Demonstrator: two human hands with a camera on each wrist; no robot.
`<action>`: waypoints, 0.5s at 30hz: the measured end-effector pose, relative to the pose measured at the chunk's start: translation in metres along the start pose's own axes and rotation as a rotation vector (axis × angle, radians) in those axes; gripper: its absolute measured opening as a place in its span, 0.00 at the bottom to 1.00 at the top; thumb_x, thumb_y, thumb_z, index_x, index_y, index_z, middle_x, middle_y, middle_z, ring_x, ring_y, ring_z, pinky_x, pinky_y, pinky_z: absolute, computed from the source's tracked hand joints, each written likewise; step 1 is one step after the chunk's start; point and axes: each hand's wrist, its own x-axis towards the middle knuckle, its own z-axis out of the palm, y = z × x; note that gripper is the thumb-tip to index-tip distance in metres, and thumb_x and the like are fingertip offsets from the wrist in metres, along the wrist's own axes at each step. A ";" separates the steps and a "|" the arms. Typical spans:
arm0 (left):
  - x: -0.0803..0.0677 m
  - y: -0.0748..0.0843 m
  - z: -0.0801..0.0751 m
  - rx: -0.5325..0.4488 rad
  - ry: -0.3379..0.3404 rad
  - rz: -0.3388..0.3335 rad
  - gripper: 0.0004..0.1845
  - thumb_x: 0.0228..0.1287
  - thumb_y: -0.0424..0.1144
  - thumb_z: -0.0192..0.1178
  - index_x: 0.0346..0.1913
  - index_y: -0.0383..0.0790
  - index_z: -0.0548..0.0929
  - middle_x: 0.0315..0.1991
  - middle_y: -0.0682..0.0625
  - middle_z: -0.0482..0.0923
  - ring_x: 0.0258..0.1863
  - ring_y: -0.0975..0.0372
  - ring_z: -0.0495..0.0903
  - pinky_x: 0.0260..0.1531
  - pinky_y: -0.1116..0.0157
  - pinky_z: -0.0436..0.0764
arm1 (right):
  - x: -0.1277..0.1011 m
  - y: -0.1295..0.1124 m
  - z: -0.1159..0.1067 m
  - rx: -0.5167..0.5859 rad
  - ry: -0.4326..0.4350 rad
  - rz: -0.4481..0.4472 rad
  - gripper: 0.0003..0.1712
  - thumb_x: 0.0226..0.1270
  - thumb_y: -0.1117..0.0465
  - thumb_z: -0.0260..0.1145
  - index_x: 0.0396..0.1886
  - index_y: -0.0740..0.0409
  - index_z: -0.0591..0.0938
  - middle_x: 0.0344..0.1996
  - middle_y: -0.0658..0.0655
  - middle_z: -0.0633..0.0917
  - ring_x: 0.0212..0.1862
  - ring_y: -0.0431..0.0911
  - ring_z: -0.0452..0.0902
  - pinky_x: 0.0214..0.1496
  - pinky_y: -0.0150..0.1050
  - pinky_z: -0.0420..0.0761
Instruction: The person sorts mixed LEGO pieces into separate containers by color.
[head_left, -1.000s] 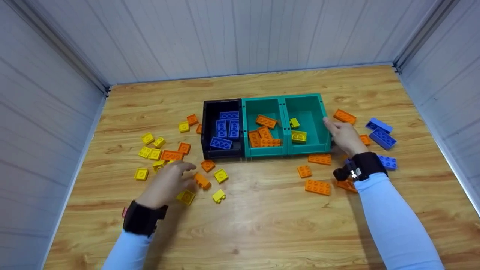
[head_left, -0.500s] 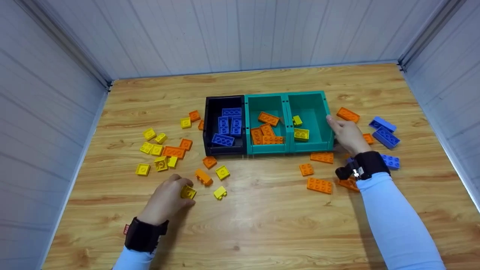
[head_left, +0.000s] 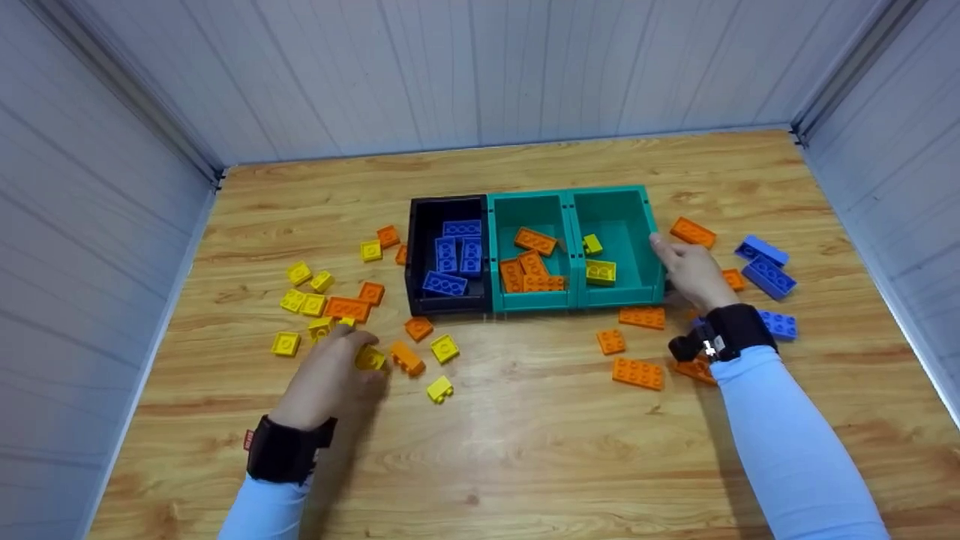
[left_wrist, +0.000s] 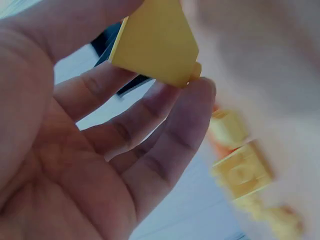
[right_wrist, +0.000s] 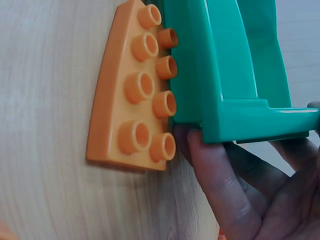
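Note:
My left hand point(head_left: 322, 379) pinches a yellow brick point(left_wrist: 155, 45) between thumb and fingertips, above the table at left. In the left wrist view the brick shows a smooth face and a stud at one corner. My right hand point(head_left: 697, 274) grips the side of the right teal bin point(head_left: 630, 240), thumb at its rim and fingers against the outside. Two yellow bricks point(head_left: 601, 272) lie in that bin. Orange bricks point(head_left: 535, 241) lie in the middle teal bin point(head_left: 531, 301), and blue bricks point(head_left: 445, 283) in the black bin point(head_left: 448, 306).
Loose yellow bricks point(head_left: 286, 344) and orange ones point(head_left: 348, 309) are scattered left of the bins. On the right lie more orange bricks point(head_left: 637, 373) and several blue bricks point(head_left: 769, 277). An orange brick point(right_wrist: 120, 95) sits against the right bin's front. Panel walls enclose the table.
My left hand came down to a yellow brick at the near left, took hold of it, and has moved it slightly up and away from me. The right hand stays on the bin.

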 end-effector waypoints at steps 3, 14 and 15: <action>0.013 0.016 -0.014 0.004 0.041 0.053 0.25 0.53 0.35 0.76 0.54 0.31 0.82 0.50 0.37 0.76 0.46 0.47 0.79 0.47 0.50 0.80 | -0.001 0.001 -0.001 0.018 -0.007 0.009 0.52 0.69 0.25 0.41 0.72 0.63 0.68 0.70 0.69 0.67 0.69 0.62 0.63 0.69 0.57 0.64; 0.122 0.145 -0.013 -0.008 -0.028 0.432 0.25 0.59 0.40 0.73 0.58 0.36 0.81 0.50 0.45 0.77 0.47 0.57 0.77 0.47 0.65 0.79 | -0.002 0.000 0.000 0.014 -0.013 0.007 0.51 0.69 0.26 0.41 0.73 0.61 0.67 0.70 0.68 0.67 0.69 0.62 0.62 0.68 0.57 0.65; 0.133 0.158 -0.009 -0.004 -0.048 0.446 0.26 0.59 0.41 0.72 0.59 0.37 0.81 0.50 0.46 0.77 0.47 0.58 0.77 0.47 0.67 0.78 | -0.001 0.000 0.001 0.030 -0.018 0.011 0.51 0.69 0.25 0.42 0.74 0.61 0.66 0.70 0.68 0.66 0.69 0.62 0.62 0.68 0.57 0.65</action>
